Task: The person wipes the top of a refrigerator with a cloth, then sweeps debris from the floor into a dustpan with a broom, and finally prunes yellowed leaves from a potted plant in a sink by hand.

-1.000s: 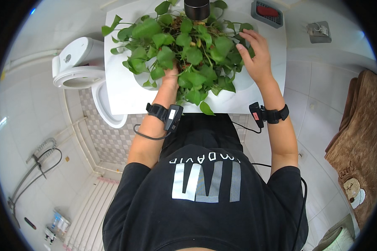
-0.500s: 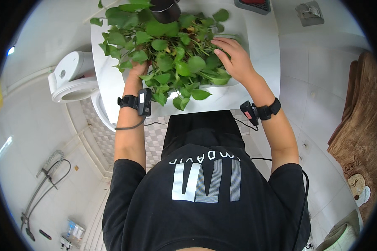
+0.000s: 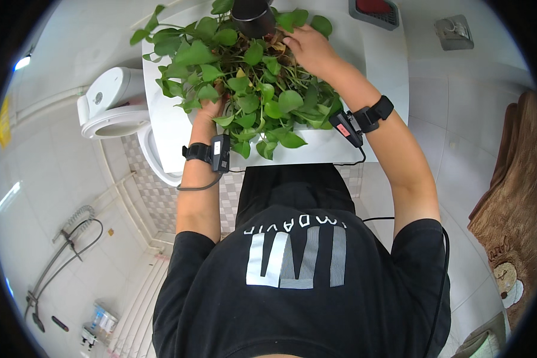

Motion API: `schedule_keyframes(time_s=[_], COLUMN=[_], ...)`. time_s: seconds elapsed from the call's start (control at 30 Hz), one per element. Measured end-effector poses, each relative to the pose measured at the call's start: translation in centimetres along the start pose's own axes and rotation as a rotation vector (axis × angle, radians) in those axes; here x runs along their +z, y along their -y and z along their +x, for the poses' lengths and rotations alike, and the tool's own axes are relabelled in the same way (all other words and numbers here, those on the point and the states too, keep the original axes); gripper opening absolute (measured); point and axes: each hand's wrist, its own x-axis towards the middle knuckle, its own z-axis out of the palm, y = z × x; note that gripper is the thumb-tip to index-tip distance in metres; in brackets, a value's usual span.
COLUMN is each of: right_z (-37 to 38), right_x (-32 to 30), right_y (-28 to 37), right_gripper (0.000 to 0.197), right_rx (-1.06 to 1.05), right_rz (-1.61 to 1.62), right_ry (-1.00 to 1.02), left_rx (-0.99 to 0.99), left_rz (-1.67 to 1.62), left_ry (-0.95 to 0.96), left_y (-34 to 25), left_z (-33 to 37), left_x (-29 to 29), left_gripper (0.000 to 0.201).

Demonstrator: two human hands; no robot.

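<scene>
A leafy green pothos plant (image 3: 244, 89) sprawls over the white washbasin counter, its base hidden by foliage. My left hand (image 3: 212, 107) reaches in under the leaves on the plant's left side; its fingers are hidden there. At the plant's far right side, close to the dark faucet (image 3: 253, 19), is my right hand (image 3: 310, 51). Its fingers stretch into the stems beside some yellow-brown leaves (image 3: 278, 45), with the tips partly covered by a leaf. I see nothing held in it.
The white counter (image 3: 382, 77) has a grey soap dish (image 3: 375, 13) with a red item at its far right. To the left stands a white toilet (image 3: 116, 104). A steel holder (image 3: 453, 31) and a brown towel (image 3: 510, 227) hang on the right. Cables run from both wrist bands.
My right hand has moved away from me, from the plant's right edge to its far side near the faucet. My left hand stays among the leaves. The whole view has shifted slightly.
</scene>
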Motion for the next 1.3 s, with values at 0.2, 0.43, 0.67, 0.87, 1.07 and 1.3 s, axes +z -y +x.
schedule_keyframes(time_s=[0.2,0.43,0.67,0.87,1.07,1.3], right_z=[1.2,2.2,2.8,3.1,1.7,-4.1], right_x=[-1.1,0.2,-0.5,-4.2,-3.8,-0.2], right_y=[1.0,2.0,-0.3,1.0,1.3,4.9], right_gripper=[0.029,0.029,0.023,0.03,0.027,0.011], right_rx=[-0.059,-0.078,-0.32,0.214,0.254,-0.435], right_rz=[-0.241,-0.518,-0.353,-0.008,0.257,-0.169], right_ry=[0.075,0.128,0.068,0.519,0.598,0.32], left_rx=[-0.231,-0.263,-0.265,-0.381,-0.464,-0.657], left_rz=[-0.546,-0.665,-0.657,-0.572,-0.475,-0.712], left_ry=[0.036,0.067,0.182,0.14,0.071,0.001], left_y=[2.4,4.2,3.0,1.1,-1.2,1.1], left_z=[0.8,1.0,0.6,-0.9,-1.8,-2.4], left_x=[0.3,1.1,-0.5,-0.8,-0.8,-1.4], left_gripper=[0.024,0.02,0.023,0.027,0.032,0.048])
